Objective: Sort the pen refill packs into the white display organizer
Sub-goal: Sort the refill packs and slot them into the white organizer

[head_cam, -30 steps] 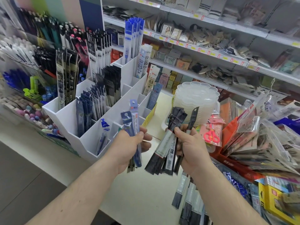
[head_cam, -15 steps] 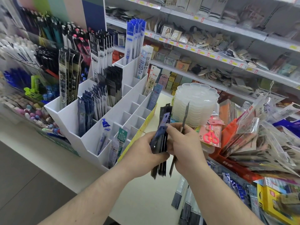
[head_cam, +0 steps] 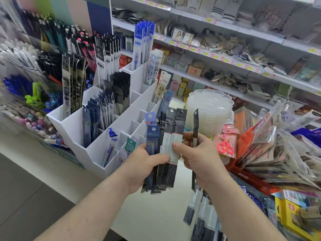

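My left hand (head_cam: 145, 164) grips a fanned bundle of refill packs (head_cam: 166, 136), blue and dark ones, held upright over the white counter. My right hand (head_cam: 199, 157) holds a single thin dark refill pack (head_cam: 195, 122) edge-on, and its thumb presses the front of the bundle. The white display organizer (head_cam: 97, 150) stands just left of my hands. Its stepped compartments hold several dark, blue and white packs; a blue pack (head_cam: 111, 145) and a green-topped pack (head_cam: 129, 146) sit in the front slots.
More refill packs (head_cam: 199, 214) lie on the counter under my right wrist. A stack of clear plastic trays (head_cam: 208, 108) stands behind my hands. Pink scissors (head_cam: 225, 146), an orange bin of bagged goods (head_cam: 278, 157) and a yellow box (head_cam: 295, 218) crowd the right. Pens fill the left racks.
Both hands came together at the centre. The packs from my right hand joined those in my left, and the bundle now fans out upright. A green-topped pack appeared in a front slot.
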`<state>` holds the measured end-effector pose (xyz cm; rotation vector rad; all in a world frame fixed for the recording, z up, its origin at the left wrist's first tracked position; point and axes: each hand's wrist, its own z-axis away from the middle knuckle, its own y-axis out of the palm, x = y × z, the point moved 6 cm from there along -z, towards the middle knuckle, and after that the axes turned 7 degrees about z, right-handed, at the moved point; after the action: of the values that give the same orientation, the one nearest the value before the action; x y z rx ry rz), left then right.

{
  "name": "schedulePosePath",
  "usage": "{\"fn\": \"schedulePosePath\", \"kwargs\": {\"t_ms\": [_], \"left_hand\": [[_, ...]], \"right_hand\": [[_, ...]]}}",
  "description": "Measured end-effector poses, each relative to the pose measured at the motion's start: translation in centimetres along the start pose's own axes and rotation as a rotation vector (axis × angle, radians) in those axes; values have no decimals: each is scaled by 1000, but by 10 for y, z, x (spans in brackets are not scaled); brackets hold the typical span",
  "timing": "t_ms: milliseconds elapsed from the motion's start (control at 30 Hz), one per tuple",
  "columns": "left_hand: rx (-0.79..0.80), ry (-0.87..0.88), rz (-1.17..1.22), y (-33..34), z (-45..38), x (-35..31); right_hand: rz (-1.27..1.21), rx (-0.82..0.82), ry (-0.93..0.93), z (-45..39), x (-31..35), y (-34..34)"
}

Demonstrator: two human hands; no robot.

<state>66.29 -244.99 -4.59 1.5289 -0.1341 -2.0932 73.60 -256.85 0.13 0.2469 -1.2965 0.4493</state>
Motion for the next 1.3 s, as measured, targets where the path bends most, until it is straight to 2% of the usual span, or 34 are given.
{"fn": "schedulePosePath", "kwargs": {"t_ms": [167,300,367,467,600,733,900,1100,1300], "left_hand": [[-94,60,-61,-6,-2,-3],[-196,106,-86,-12,-1,-6],[-217,117,-97,-15,1,-7],[-215,136,-106,-16,2,-8],[-207,170,-146,-17,4,-12],[-197,160,-145,-17,6,-14],[-185,165,-137,-23,9,-16],[-249,125,-17,-38,8,-14],[-214,93,-18,-37,7,-10]], "right_hand": [[0,-21,56,-5,-7,0],[-231,-11,158,-10,-15,-5],[-257,5,149,-11,-17,-8],[-254,32,99,-13,-13,-5],[-224,166,-20,-12,-3,12],[-40,135,-118,-17,-5,18],[3,136,-58,-23,-12,21],[-88,195,-7,-25,-11,19],[19,234,-5,-23,-5,29]]}}
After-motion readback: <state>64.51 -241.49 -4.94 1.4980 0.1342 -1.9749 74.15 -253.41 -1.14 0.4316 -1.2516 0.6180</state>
